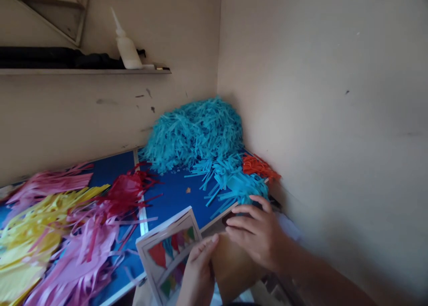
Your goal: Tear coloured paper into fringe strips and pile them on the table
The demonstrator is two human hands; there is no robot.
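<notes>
My left hand (198, 272) grips the right edge of a white card (167, 252) printed with coloured triangles, fingers pinched on it at the bottom centre. My right hand (256, 234) lies with fingers spread on a brown cardboard piece (230, 270) beside the card, its fingertips next to a small bunch of turquoise paper strips (240, 188). The card stands tilted over the edge of the blue table (174, 194).
A big heap of turquoise shredded paper (195, 132) fills the corner by the walls. Orange strips (259, 167) lie at its right. Red (123, 192), pink (83, 252) and yellow strips (33, 234) cover the table's left. A white glue bottle (127, 47) stands on the shelf (83, 71).
</notes>
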